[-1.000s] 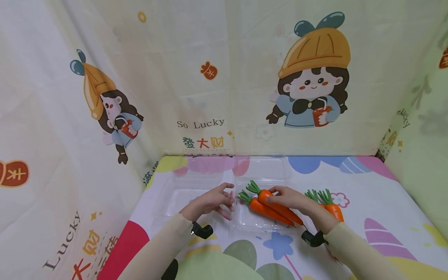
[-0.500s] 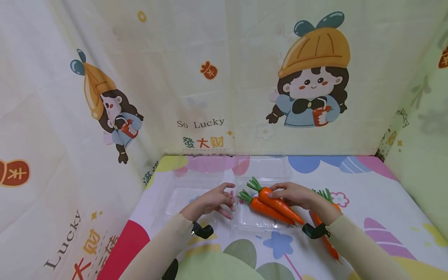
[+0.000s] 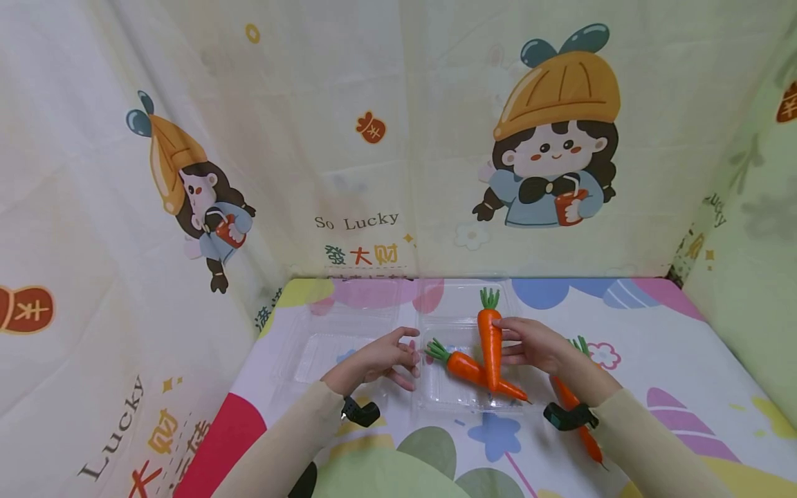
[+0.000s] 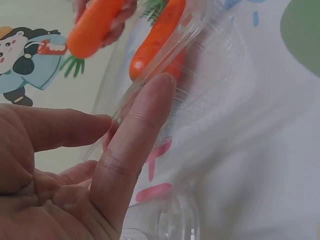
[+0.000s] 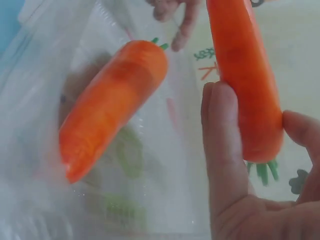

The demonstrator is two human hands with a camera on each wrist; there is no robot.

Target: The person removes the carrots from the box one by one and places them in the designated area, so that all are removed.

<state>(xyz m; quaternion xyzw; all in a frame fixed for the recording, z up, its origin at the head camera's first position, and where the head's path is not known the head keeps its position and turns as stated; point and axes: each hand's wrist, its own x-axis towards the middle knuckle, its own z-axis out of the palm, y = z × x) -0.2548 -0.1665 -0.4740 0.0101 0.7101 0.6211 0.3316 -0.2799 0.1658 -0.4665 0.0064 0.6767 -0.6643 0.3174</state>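
Note:
My right hand [image 3: 532, 346] pinches an orange carrot [image 3: 490, 342] between thumb and fingers, holding it with its green top pointing away. Under it, a second carrot [image 3: 467, 370] lies slanted in a clear plastic box [image 3: 448, 403]. The right wrist view shows the held carrot [image 5: 250, 85] beside the thumb and fingers, apart from the carrot [image 5: 112, 105] in the box. At the box's left side is my left hand [image 3: 386, 360], its fingers extended at the clear wall [image 4: 192, 32]; whether they press on it I cannot tell.
Another clear box [image 3: 311, 356] stands on the left. A carrot [image 3: 587, 443] lies on the table at the right, partly hidden by my right forearm. Whether a further carrot is behind it cannot be seen. Printed cloth walls [image 3: 436, 138] enclose the table's back and sides.
The held carrot has turned from slanting alongside the other carrot to pointing away from me, crossing over it. My right hand has shifted slightly away. The left hand has hardly moved.

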